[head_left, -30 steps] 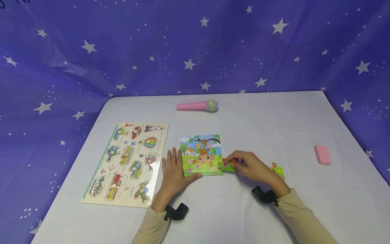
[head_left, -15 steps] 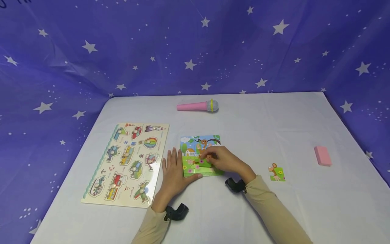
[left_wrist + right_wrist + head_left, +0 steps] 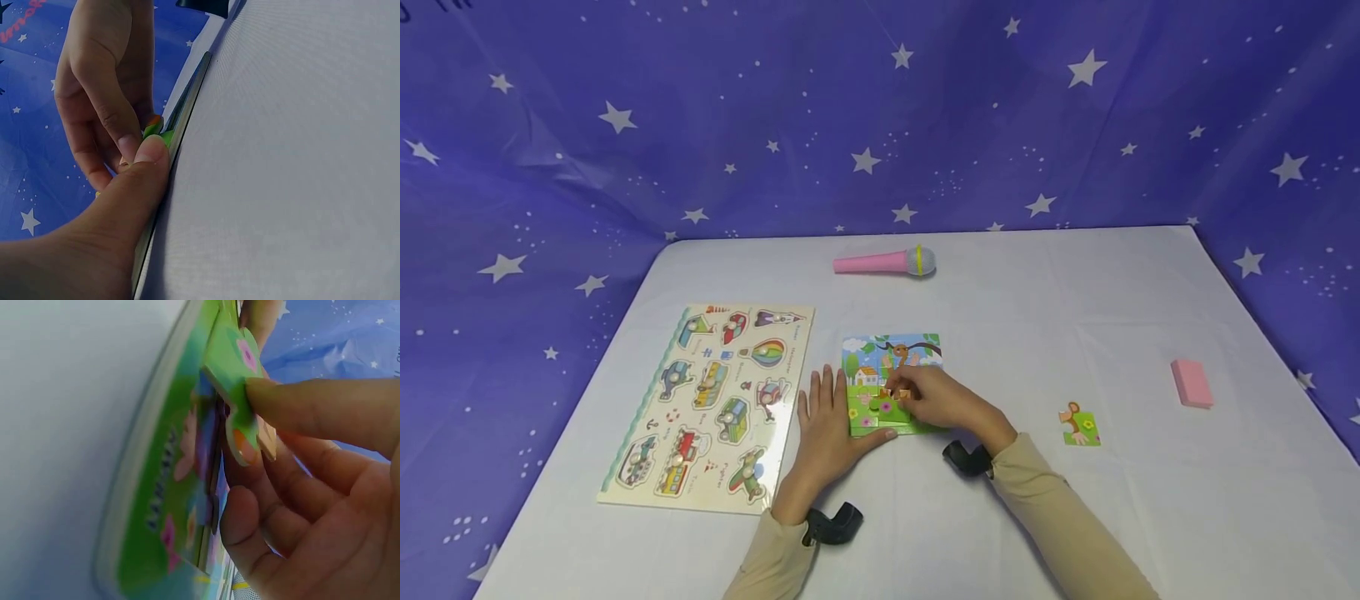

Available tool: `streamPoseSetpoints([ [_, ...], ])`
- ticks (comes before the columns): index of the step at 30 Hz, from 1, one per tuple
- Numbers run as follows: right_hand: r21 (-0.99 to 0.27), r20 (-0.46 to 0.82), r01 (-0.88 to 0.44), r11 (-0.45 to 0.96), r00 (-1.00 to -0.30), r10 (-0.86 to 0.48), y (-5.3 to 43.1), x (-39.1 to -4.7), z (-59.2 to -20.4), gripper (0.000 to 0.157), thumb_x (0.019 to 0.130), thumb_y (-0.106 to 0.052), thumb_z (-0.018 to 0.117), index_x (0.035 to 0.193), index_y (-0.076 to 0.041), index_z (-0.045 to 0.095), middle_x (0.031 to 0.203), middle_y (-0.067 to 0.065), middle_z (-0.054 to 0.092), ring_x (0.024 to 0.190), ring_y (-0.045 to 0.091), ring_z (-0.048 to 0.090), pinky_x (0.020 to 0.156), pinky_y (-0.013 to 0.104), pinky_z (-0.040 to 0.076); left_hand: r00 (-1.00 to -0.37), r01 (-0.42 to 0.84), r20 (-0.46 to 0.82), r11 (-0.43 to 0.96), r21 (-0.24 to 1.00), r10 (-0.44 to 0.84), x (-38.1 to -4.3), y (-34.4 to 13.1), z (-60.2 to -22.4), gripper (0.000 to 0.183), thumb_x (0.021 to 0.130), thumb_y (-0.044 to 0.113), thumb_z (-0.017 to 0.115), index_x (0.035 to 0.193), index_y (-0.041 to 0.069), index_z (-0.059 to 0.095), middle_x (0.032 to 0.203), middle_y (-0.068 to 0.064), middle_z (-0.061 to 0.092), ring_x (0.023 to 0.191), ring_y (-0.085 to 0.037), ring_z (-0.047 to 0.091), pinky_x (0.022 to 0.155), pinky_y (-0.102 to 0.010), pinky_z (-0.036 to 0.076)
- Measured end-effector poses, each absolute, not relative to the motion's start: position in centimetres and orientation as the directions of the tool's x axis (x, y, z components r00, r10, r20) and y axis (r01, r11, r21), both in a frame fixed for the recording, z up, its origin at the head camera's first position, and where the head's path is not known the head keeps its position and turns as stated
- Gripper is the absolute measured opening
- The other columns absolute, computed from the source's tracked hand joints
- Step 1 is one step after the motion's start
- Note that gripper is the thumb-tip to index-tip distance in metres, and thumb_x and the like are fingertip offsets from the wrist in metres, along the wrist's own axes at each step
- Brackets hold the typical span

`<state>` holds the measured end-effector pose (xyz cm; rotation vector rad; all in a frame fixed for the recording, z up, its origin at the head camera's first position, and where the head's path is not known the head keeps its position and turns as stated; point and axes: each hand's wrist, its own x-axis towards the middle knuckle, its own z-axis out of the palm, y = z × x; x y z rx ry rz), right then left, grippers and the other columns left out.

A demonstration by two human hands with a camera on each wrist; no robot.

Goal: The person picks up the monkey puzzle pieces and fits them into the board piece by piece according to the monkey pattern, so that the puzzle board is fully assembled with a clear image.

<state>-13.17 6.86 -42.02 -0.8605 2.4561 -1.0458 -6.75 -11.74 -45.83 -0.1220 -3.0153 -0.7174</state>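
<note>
A small jigsaw puzzle board point(image 3: 859, 352) with a monkey picture lies mid-table in the head view. My left hand point(image 3: 827, 425) rests palm down at its left side, fingers spread, thumb along the front edge. Between thumb and fingers my right hand point(image 3: 946, 400) pinches a green jigsaw piece point(image 3: 228, 369) with a pink flower. The piece is tilted over the lower middle of the board, its edge close above the recess in the right wrist view. In the left wrist view my left thumb point(image 3: 150, 153) reaches the board's edge beside the piece. Another jigsaw piece point(image 3: 1081, 427) lies off to the right.
A large peg puzzle board point(image 3: 711, 408) with vehicle shapes lies to the left, close to my left hand. Behind the jigsaw is a pink toy microphone point(image 3: 880, 262). A pink block point(image 3: 1192, 383) sits far right on the white tablecloth point(image 3: 1037, 308).
My right hand has carried the jigsaw piece leftward from the board's right edge onto its lower middle, then slightly down toward the front. The left hand keeps its place.
</note>
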Motion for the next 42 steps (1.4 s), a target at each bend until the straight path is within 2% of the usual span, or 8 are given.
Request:
streamPoseSetpoints([
  [7, -0.638, -0.030, -0.476, 0.605, -0.770, -0.637, 6.5, -12.3, -41.9, 0.020, 0.081, -0.008, 0.063, 0.101, -0.007, 0.063, 0.090, 0.002, 0.055, 0.076, 0.010, 0.045, 0.069, 0.024, 0.040, -0.995, 0.093, 0.074, 0.885, 0.457, 0.067, -6.7, -11.7, -45.8, 0.114, 0.065, 0.065, 0.066, 0.143, -0.002, 0.017, 0.150, -0.024, 0.011, 0.139, -0.040, 0.006, 0.108, -0.059, 0.005],
  [14, -0.552, -0.009, -0.512, 0.658, -0.785, -0.619, 6.2, -11.5, -41.9, 0.025, 0.080, -0.019, 0.068, 0.103, -0.010, 0.064, 0.090, 0.001, 0.049, 0.075, 0.009, 0.042, 0.067, 0.023, 0.040, -0.993, 0.106, 0.089, 0.888, 0.447, 0.074, -6.7, -11.7, -46.0, 0.113, 0.065, 0.064, 0.066, 0.142, -0.003, 0.019, 0.149, -0.025, 0.013, 0.138, -0.042, 0.008, 0.106, -0.061, 0.007],
  [25, -0.599, 0.010, -0.496, 0.629, -0.790, -0.614, 6.0, -11.0, -42.2, 0.030, 0.080, -0.019, 0.069, 0.106, -0.006, 0.061, 0.094, 0.005, 0.045, 0.076, 0.010, 0.041, 0.068, 0.024, 0.039, -0.994, 0.103, 0.082, 0.892, 0.440, 0.074, -6.7, -11.8, -45.9, 0.115, 0.064, 0.066, 0.065, 0.143, -0.003, 0.018, 0.150, -0.024, 0.012, 0.139, -0.040, 0.007, 0.107, -0.060, 0.007],
  [29, -0.570, 0.050, -0.522, 0.635, -0.793, -0.607, 6.2, -10.6, -42.2, 0.031, 0.078, -0.021, 0.071, 0.105, -0.008, 0.063, 0.095, 0.004, 0.047, 0.079, 0.011, 0.042, 0.071, 0.027, 0.041, -0.994, 0.099, 0.077, 0.893, 0.439, 0.072, -6.8, -11.8, -45.9, 0.115, 0.065, 0.066, 0.065, 0.143, -0.003, 0.018, 0.150, -0.024, 0.011, 0.139, -0.040, 0.006, 0.107, -0.060, 0.006],
  [36, -0.437, 0.119, -0.600, 0.671, -0.777, -0.618, 7.4, -9.2, -42.0, 0.034, 0.081, -0.034, 0.066, 0.105, -0.011, 0.065, 0.102, 0.003, 0.053, 0.094, 0.017, 0.048, 0.081, 0.033, 0.042, -0.995, 0.100, 0.066, 0.898, 0.429, 0.079, -6.8, -11.6, -45.7, 0.116, 0.064, 0.067, 0.064, 0.143, -0.003, 0.017, 0.150, -0.024, 0.011, 0.139, -0.040, 0.006, 0.108, -0.059, 0.006],
  [39, -0.431, 0.087, -0.609, 0.666, -0.762, -0.641, 8.1, -8.4, -41.9, 0.039, 0.086, -0.038, 0.059, 0.113, -0.010, 0.062, 0.116, 0.006, 0.054, 0.110, 0.020, 0.048, 0.091, 0.038, 0.041, -0.995, 0.093, 0.060, 0.903, 0.420, 0.075, -6.8, -11.6, -45.6, 0.115, 0.064, 0.067, 0.065, 0.143, -0.003, 0.017, 0.150, -0.024, 0.011, 0.139, -0.040, 0.007, 0.108, -0.059, 0.006],
  [42, -0.452, 0.034, -0.602, 0.658, -0.749, -0.662, 8.6, -7.6, -41.8, 0.044, 0.089, -0.042, 0.052, 0.121, -0.011, 0.058, 0.131, 0.006, 0.049, 0.124, 0.022, 0.042, 0.100, 0.044, 0.035, -0.996, 0.086, 0.057, 0.901, 0.425, 0.069, -6.7, -11.7, -45.6, 0.115, 0.065, 0.066, 0.065, 0.143, -0.003, 0.017, 0.150, -0.024, 0.011, 0.139, -0.040, 0.007, 0.108, -0.059, 0.006],
])
